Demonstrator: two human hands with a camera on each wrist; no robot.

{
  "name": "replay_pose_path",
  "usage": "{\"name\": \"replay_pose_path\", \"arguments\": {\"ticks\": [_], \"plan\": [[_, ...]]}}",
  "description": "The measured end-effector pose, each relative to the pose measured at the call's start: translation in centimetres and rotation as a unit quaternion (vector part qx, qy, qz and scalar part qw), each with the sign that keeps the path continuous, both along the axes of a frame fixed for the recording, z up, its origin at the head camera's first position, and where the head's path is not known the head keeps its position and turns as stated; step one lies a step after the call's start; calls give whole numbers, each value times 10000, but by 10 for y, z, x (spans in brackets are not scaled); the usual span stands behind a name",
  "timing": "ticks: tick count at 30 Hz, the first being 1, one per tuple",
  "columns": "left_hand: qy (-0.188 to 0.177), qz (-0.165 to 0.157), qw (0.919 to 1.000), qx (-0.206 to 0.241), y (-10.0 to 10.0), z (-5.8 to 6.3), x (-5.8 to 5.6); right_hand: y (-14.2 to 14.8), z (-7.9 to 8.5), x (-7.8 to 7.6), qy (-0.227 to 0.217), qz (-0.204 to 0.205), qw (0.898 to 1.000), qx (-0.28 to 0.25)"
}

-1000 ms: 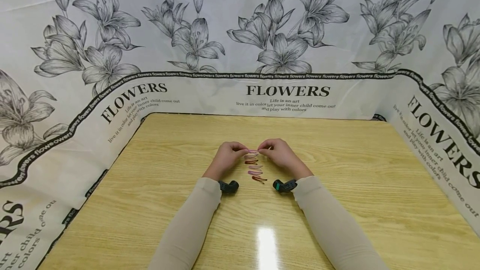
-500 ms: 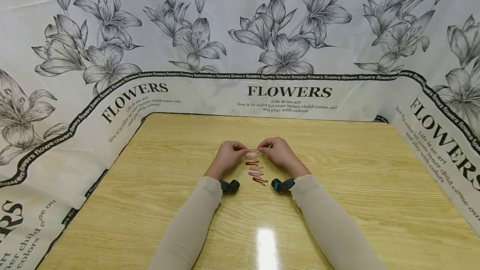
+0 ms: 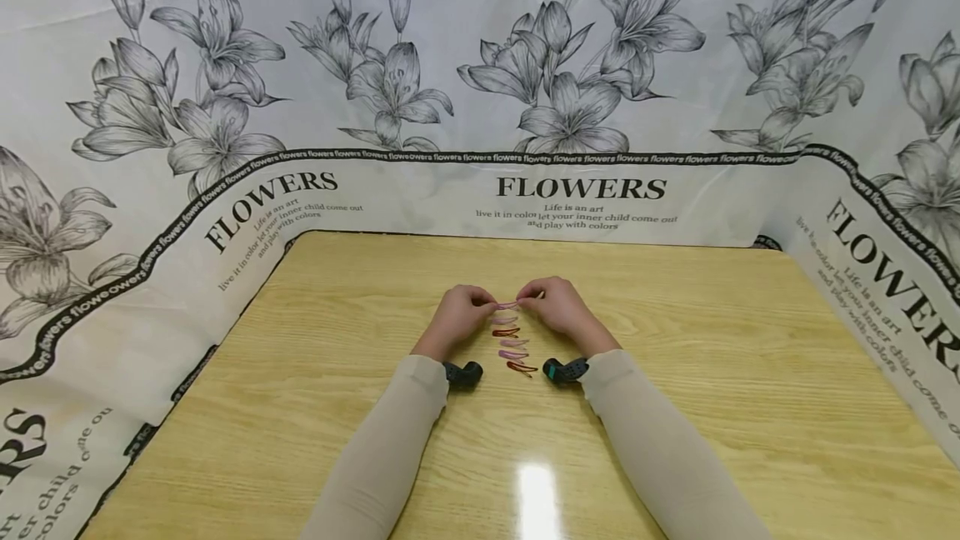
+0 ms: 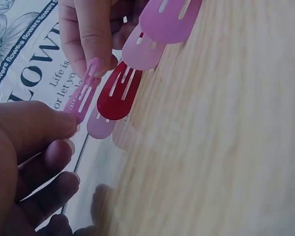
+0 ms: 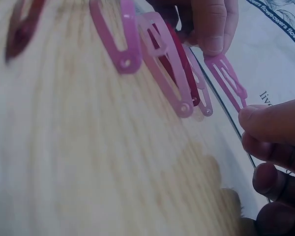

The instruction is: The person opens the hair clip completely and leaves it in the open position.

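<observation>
Between my two hands a pink snap hair clip [image 3: 507, 305] is held at the far end of a row of clips. My left hand [image 3: 459, 313] pinches its wide, rounded end with thumb and forefinger, as the left wrist view shows on the pink hair clip [image 4: 74, 110]. At the narrow end, the thumb and a finger of my right hand [image 3: 558, 307] grip it. Below lie a light pink clip [image 3: 503, 321], a red clip [image 3: 506, 332], another light pink clip [image 3: 513, 343], a brighter pink clip [image 3: 513, 355] and a dark red clip [image 3: 521, 367].
The clips lie on a wood-grain table [image 3: 675, 407]. Behind it hangs a white flower-printed cloth [image 3: 420, 190], which also runs along both sides. A black wrist device [image 3: 465, 374] sits by the left cuff, a second black wrist device [image 3: 564, 370] by the right.
Both hands keep the same pink clip pinched. The gap between it and the nearest clip in the row looks slightly wider; the head view has tilted a little.
</observation>
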State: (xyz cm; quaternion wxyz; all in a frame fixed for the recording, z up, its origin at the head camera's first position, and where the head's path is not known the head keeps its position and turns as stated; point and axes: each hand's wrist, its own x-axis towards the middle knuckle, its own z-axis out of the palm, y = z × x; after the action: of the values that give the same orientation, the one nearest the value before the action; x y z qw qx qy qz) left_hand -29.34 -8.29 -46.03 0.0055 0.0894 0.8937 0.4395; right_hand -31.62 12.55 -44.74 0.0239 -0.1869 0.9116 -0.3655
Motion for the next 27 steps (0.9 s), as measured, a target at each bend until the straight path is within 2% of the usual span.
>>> {"name": "replay_pose_path", "arguments": {"ticks": [16,27], "plan": [[183,9,9981,-589,2,0,-1,-2,-3,-6,116,223,9990,369],[180,19,9974,-702,4,0,-1,-2,-5,-8,293,325,9971,623]]}}
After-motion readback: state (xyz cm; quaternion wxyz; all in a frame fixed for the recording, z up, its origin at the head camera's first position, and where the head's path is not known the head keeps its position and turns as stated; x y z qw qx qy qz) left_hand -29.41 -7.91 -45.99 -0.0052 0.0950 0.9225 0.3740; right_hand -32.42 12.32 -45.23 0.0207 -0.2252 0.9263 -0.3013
